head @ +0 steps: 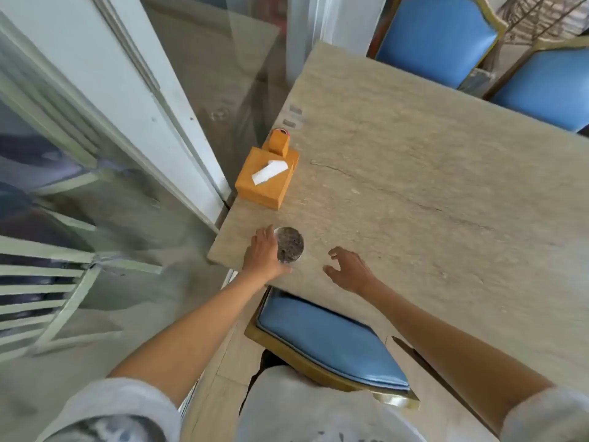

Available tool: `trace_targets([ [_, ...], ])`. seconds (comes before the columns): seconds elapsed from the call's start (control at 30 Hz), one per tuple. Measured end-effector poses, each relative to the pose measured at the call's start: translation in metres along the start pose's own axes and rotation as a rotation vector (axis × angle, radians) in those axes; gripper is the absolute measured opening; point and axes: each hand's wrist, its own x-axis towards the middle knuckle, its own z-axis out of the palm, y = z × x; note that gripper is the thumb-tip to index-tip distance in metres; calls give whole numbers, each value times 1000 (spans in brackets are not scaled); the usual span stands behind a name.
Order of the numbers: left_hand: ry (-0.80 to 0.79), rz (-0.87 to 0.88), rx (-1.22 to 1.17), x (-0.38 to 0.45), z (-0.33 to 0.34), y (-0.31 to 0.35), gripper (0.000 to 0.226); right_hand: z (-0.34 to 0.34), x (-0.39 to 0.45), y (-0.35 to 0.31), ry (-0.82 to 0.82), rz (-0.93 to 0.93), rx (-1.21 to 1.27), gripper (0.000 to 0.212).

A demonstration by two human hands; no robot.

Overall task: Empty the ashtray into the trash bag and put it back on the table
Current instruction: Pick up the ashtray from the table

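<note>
A round ashtray (290,244) with dark grey ash inside stands near the front left corner of the beige stone table (414,173). My left hand (262,254) is wrapped around the ashtray's left side, fingers on its rim. To the right, my right hand (349,268) hovers just above the table with fingers spread, a short gap from the ashtray, holding nothing. No trash bag is in view.
An orange tissue box (266,177) with a small orange holder (279,142) behind it sits at the table's left edge. A blue chair (328,341) is tucked under the near side; two more blue chairs (439,39) stand at the far side. A glass door (134,122) is on the left.
</note>
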Motion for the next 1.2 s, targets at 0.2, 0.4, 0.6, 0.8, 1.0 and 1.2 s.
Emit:
trace_targets([
  [0.2,12,85,130,21,4,8,119,-5,-7,5,19,100,17,53],
  [0.4,47,151,148,30,3,2,115,-8,-14,11,31,158,41,55],
  [0.6,50,176,127,31,-9,6,113,-18,-32,31,76,215,92,56],
  [0.8,72,373,-83,13,-28,43,108,-34,-65,54,212,217,224,51],
  [1.0,114,601,-161,-28,-40,106,105,-58,-109,74,405,241,664,37],
  [1.2,103,758,-155,-85,-26,177,107,-68,-169,100,543,177,1041,26],
])
